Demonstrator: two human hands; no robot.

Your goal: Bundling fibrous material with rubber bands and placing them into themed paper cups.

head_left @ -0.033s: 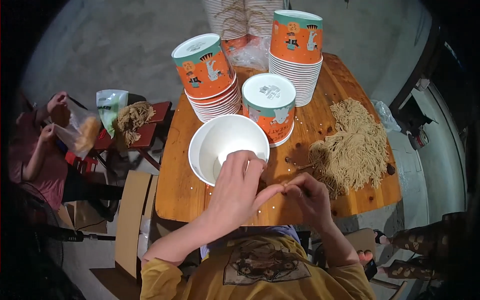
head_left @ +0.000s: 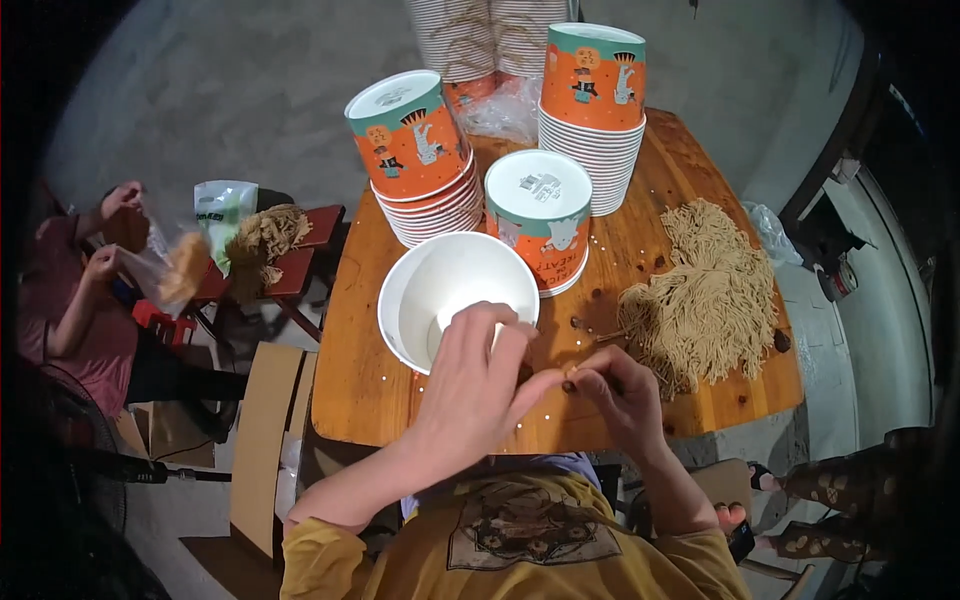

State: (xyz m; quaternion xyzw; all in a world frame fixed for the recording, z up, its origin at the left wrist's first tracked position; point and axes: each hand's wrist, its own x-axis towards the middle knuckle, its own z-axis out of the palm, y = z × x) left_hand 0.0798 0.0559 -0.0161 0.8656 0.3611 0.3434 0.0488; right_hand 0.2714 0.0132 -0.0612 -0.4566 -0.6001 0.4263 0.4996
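Two forearms (head_left: 370,475) rise from the sleeves of a yellow shirt (head_left: 400,570), its front bearing a dark framed print (head_left: 540,515), and converge above the near edge of the table (head_left: 350,400). The left hand (head_left: 472,372) arches over the near right rim of an open white bucket (head_left: 440,285), back turned up, fingers curled down and partly hidden, thumb stretched sideways. The right hand (head_left: 618,390) meets that thumb, its own thumb and forefinger drawn together. Whether the hands grip anything there is too small to tell. The white bucket stands mouth up on the table; to the right lies a loose heap of tan cords (head_left: 705,300).

Behind, an upturned bucket (head_left: 540,238) shows bold dark lettering on its orange side and fine black print on its white base. Farther back, a left stack (head_left: 405,150) and a right stack (head_left: 592,125) carry cartoon figures on orange and teal. Off left, a white-and-green bag (head_left: 222,208) bears partly legible dark lettering. Beyond the table rise tall pale stacks (head_left: 450,45).
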